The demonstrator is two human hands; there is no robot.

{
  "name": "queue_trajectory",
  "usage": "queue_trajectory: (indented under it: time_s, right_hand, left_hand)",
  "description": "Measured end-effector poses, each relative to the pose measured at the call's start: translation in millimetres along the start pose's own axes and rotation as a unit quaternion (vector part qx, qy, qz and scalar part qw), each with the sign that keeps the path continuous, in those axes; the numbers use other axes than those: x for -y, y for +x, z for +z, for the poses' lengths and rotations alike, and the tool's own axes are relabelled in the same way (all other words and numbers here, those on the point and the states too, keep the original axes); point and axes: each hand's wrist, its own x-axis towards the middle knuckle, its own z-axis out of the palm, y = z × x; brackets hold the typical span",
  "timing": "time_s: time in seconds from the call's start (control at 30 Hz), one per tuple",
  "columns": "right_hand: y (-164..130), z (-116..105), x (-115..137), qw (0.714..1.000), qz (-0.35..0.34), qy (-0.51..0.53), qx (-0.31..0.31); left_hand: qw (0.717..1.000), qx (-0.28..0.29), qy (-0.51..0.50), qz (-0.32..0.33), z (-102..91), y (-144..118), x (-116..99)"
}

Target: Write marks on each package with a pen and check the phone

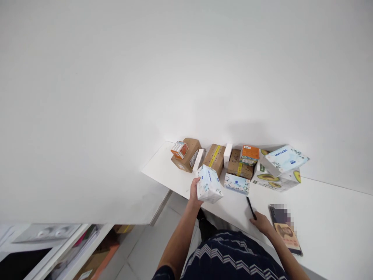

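Observation:
My left hand [196,193] is closed around a white and pale-blue tissue pack [209,184], lifted above the front edge of the white table [329,206]. Near the table's front, my right hand [261,222] grips a black pen [251,207] by one end, the other end pointing away from me. Just beyond the pen lies a second tissue pack [237,183]. It rests in front of a brown cardboard box [239,166] that carries an orange box [250,153]. To the right, a third tissue pack [287,159] sits tilted on a white avocado-printed box [274,179].
Further left along the wall stand a taped cardboard box [214,157], two slim white boxes, and another cardboard box [194,149] topped by a small orange-and-white box [180,149]. A phone-like flat item [287,233] lies right of my hand. Shelves [99,252] are at lower left.

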Motion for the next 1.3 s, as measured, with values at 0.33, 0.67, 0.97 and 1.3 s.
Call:
queue_trajectory:
  time_s: [0.33, 0.67, 0.97, 1.3]
  right_hand:
    - [-24.2, -15.2, -21.2, 0.960, 0.174, -0.091, -0.200]
    - [-27.3, -7.7, -52.8, 0.950, 0.238, -0.060, -0.192]
    - [-39.8, -50.6, -31.6, 0.837, 0.183, 0.497, -0.137]
    - [-112.9, -124.6, 102.4, 0.505, 0.027, 0.847, 0.162]
  left_hand:
    - [0.999, 0.025, -0.031, 0.013, 0.3, -2.9, 7.0]
    - [0.999, 0.021, -0.049, 0.013, -1.1, -3.4, 12.4]
    - [0.997, 0.016, -0.060, 0.036, 0.1, -10.5, 7.6]
    - [0.998, 0.019, -0.055, 0.019, -2.2, -9.7, 14.8]
